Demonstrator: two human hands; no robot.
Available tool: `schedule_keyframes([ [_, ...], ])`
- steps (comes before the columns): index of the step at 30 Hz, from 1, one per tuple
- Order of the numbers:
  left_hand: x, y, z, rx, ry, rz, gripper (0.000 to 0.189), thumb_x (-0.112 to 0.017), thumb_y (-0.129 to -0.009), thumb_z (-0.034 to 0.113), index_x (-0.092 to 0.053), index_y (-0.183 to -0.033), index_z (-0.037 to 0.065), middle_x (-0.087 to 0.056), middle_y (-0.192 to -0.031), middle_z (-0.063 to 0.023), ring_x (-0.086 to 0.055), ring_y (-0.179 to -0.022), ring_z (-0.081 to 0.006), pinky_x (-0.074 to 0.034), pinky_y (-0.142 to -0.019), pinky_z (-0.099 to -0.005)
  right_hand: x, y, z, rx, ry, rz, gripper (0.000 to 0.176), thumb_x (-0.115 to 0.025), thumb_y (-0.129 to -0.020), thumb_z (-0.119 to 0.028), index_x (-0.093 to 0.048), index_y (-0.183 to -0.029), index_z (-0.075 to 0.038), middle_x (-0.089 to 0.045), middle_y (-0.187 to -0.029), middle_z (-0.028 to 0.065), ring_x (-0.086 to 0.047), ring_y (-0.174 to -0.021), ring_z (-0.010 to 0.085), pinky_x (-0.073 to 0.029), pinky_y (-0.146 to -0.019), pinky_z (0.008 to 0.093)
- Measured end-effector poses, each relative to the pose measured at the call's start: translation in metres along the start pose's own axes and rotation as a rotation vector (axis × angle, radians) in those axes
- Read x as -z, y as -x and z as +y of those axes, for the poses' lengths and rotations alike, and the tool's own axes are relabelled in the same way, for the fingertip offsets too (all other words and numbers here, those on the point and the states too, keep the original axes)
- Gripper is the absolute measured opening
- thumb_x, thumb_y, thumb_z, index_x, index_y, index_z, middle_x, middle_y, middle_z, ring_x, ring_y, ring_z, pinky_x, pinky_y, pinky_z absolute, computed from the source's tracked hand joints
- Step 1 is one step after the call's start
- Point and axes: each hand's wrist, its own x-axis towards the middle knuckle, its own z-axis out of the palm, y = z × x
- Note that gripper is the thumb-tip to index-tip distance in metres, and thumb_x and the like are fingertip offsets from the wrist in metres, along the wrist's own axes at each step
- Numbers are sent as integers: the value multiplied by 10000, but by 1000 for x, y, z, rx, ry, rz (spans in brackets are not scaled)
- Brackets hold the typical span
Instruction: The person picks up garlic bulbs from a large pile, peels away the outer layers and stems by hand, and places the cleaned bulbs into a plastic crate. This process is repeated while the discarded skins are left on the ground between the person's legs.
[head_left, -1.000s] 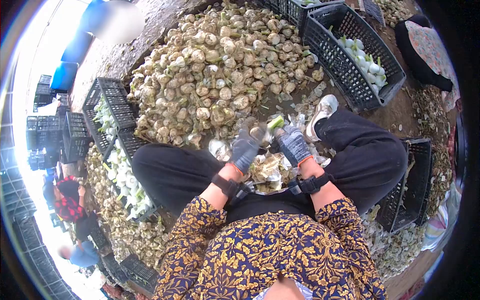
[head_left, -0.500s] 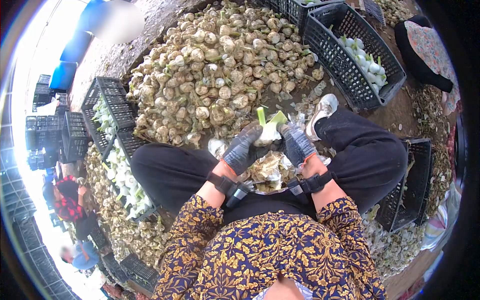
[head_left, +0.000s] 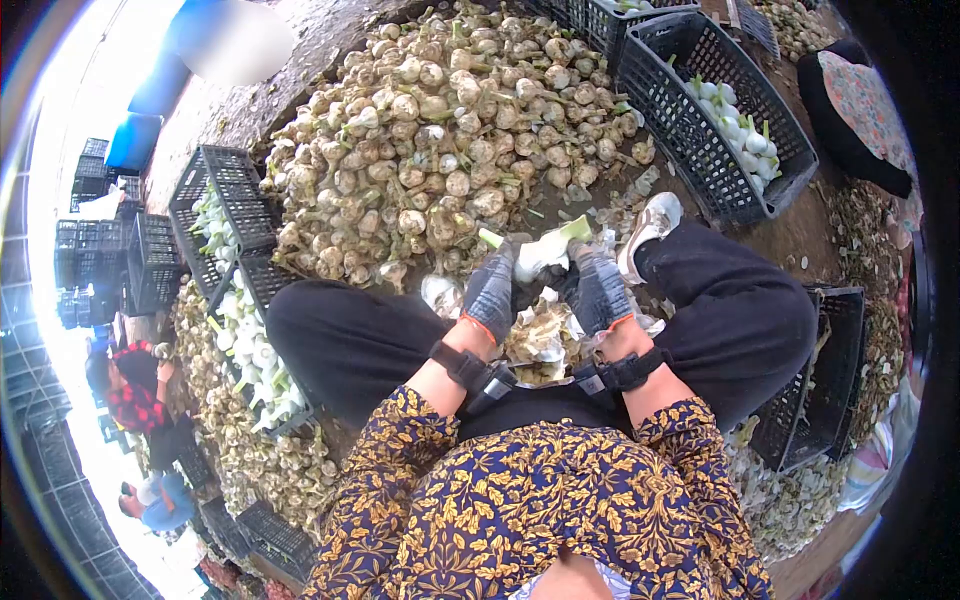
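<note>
A garlic bulb [head_left: 541, 255] with a white, peeled-looking surface is between my two gloved hands in front of my lap. My left hand [head_left: 494, 285] is closed around its left side, and a short green stem [head_left: 490, 238] pokes out above those fingers. On the other side my right hand [head_left: 597, 288] is closed on a pale green outer leaf [head_left: 574, 230] that spreads from the bulb. Below both hands lies a heap of dry, papery garlic skins [head_left: 540, 335]. Grey gloves hide parts of the fingers.
A large pile of unpeeled garlic [head_left: 430, 150] rises ahead. Black crates with white bulbs stand at the upper right [head_left: 690, 130] and left [head_left: 235, 235]; another crate [head_left: 815, 385] is by my right knee. Other people [head_left: 140, 390] sit at the far left.
The bulb has tipped over, its green stem now leaning left instead of upright. My left hand has shifted slightly right, and the outer leaf spreads further toward the right.
</note>
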Motion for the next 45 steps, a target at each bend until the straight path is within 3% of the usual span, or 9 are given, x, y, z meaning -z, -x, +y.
schedule_keyframes([
  [7, 9, 0, 21, -18, 356, -74, 342, -446, -857, 399, -547, -992, 101, -607, -811, -65, -591, -649, -204, -479, -483, -247, -18, 15, -65, -161, -684, 351, 166, -494, -842, -129, -510, -918, 18, -568, -827, 99, -562, -706, 197, -511, -717, 349],
  [9, 10, 0, 27, -55, 355, -80, 346, -430, -861, 400, -540, -1002, 103, -607, -852, -82, -599, -685, -217, -509, -527, -281, -7, 12, -60, -81, -232, 175, 220, -476, -852, -159, -507, -941, 39, -579, -853, 127, -570, -740, 235, -494, -694, 329],
  [11, 12, 1, 35, -42, 379, -21, 338, -447, -858, 405, -553, -956, 99, -611, -810, -66, -603, -667, -202, -515, -545, -295, -16, 18, -62, 7, 1175, -318, 374, -479, -823, -336, -535, -987, -5, -567, -912, 226, -553, -855, 323, -451, -733, 369],
  [17, 21, -5, 25, -183, 198, 88, 291, -467, -863, 340, -568, -837, 68, -602, -734, -55, -595, -615, -191, -500, -560, -286, -14, 20, -39, 544, 1626, -518, 361, -540, -784, -309, -560, -998, -19, -602, -826, 191, -591, -749, 323, -483, -625, 377],
  [21, 42, -20, 7, -431, -495, 102, 404, -415, -891, 397, -592, -945, 38, -619, -852, -64, -587, -699, -141, -470, -622, -247, -32, 23, -47, -211, 357, -314, 367, -548, -819, -367, -601, -746, -11, -568, -610, 72, -559, -524, 167, -445, -475, 284],
  [22, 31, -10, 11, -486, -561, 29, 369, -410, -899, 350, -592, -955, 34, -620, -872, -69, -568, -746, -135, -451, -668, -261, -36, 24, -58, -435, 270, -353, 320, -502, -858, -334, -558, -946, -31, -552, -655, 19, -558, -602, 106, -470, -539, 246],
  [25, 15, 12, 24, -621, -771, -108, 365, -405, -906, 330, -595, -1007, 35, -619, -919, -79, -557, -815, -146, -433, -737, -282, -35, 23, -50, -429, 196, -339, 442, -544, -818, -419, -572, -677, -1, -538, -571, 39, -502, -450, 118, -413, -425, 251],
  [43, 12, 13, 26, -477, -486, -129, 458, -414, -881, 433, -603, -982, 28, -621, -898, -79, -579, -790, -140, -463, -672, -259, -17, 24, -25, 178, 891, -149, 186, -570, -752, -155, -555, -856, -2, -597, -725, 175, -594, -716, 291, -464, -664, 359],
  [45, 15, 11, 31, -153, -430, -23, 506, -399, -870, 478, -584, -1016, 30, -622, -878, -87, -597, -738, -149, -476, -589, -253, -7, 13, -4, 88, 543, -55, 158, -544, -785, -142, -553, -864, -6, -612, -765, 142, -601, -714, 253, -472, -646, 338],
])
